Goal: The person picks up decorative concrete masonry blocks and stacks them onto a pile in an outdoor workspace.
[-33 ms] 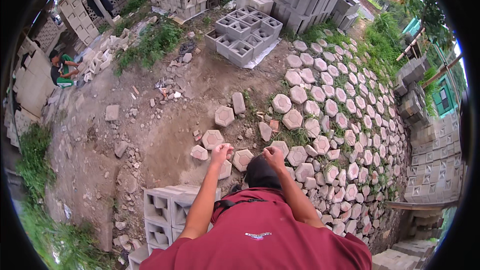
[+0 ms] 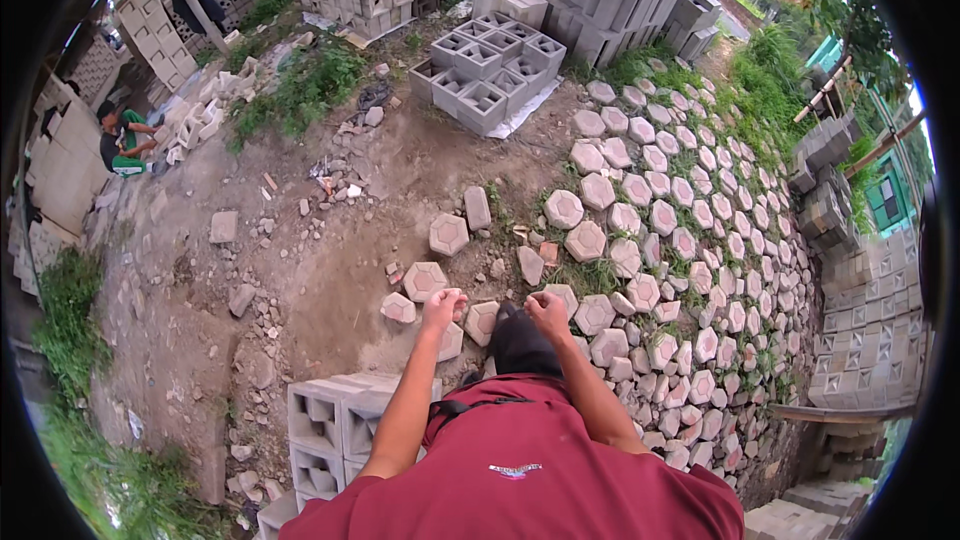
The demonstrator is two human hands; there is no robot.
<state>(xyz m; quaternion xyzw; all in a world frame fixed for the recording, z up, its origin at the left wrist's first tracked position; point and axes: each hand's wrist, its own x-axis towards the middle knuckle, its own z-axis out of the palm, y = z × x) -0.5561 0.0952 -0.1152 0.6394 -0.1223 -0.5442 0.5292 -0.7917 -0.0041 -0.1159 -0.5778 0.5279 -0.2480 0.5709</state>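
Pavers (image 2: 585, 240) and hollow blocks (image 2: 330, 420) look like rough, matt grey concrete; the shirt (image 2: 540, 480) is soft red cloth.

Both hands are loosely curled above the dirt ground (image 2: 330, 230) — the left hand (image 2: 443, 306) over a hexagonal paver (image 2: 425, 280). The right hand (image 2: 548, 312) hangs just beside another paver (image 2: 594, 314) — empty.
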